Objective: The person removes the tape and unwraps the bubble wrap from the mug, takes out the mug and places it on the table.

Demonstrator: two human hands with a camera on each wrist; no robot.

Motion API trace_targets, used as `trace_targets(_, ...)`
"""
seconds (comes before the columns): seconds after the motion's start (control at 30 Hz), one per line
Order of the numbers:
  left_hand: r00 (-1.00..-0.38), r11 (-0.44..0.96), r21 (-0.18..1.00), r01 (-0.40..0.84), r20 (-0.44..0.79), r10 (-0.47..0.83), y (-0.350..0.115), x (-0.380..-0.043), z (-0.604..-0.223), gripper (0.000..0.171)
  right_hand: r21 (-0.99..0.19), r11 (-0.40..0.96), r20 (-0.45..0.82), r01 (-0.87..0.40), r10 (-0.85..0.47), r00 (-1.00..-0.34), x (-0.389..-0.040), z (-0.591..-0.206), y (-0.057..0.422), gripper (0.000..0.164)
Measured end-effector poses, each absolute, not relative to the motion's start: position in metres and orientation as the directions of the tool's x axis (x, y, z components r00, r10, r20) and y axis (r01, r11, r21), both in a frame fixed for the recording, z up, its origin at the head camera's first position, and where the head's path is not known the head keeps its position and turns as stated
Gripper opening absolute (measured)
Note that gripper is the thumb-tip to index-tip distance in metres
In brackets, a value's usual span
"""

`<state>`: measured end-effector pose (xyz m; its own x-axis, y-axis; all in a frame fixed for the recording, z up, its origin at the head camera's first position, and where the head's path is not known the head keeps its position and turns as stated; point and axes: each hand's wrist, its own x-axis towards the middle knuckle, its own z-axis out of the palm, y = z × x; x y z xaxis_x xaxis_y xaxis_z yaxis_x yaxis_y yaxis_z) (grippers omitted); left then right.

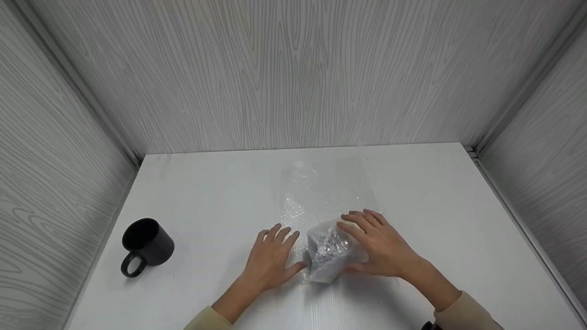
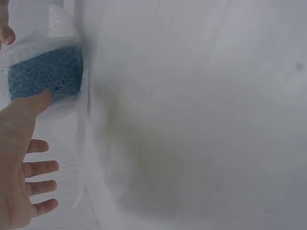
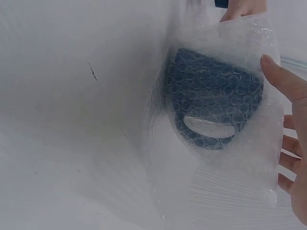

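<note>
A mug-shaped dark thing (image 3: 216, 88) with a handle lies wrapped in clear bubble wrap (image 1: 328, 251) on the white table. Its side looks blue through the bubbles in the left wrist view. Left of the bundle, my left hand (image 1: 272, 261) is spread with fingers apart, its thumb (image 2: 41, 101) right at the wrapped side. My right hand (image 1: 381, 245) arches loosely over the bundle's right side, fingers spread along the far edge and thumb nearer me. In the right wrist view its fingertips (image 3: 288, 143) lie right at the edge of the loose wrap.
A flat stretch of bubble wrap (image 1: 318, 188) runs back from the bundle toward the rear wall. On the left side of the table (image 1: 202, 197) stands a black mug (image 1: 152, 243), its handle toward me. Grey wood-patterned panels (image 1: 295, 72) enclose the back and both sides.
</note>
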<state>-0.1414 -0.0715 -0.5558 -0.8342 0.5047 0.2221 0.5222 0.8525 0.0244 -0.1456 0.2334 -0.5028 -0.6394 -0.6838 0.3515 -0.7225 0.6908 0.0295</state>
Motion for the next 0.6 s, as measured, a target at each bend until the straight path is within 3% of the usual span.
trace_targets(0.6, -0.719, 0.763, 0.058, 0.644, 0.387, 0.577, -0.058, -0.142, -0.53, 0.06, 0.008, 0.687, 0.441, -0.726, -0.654, -0.614, -0.147, -0.505, 0.245, 0.075)
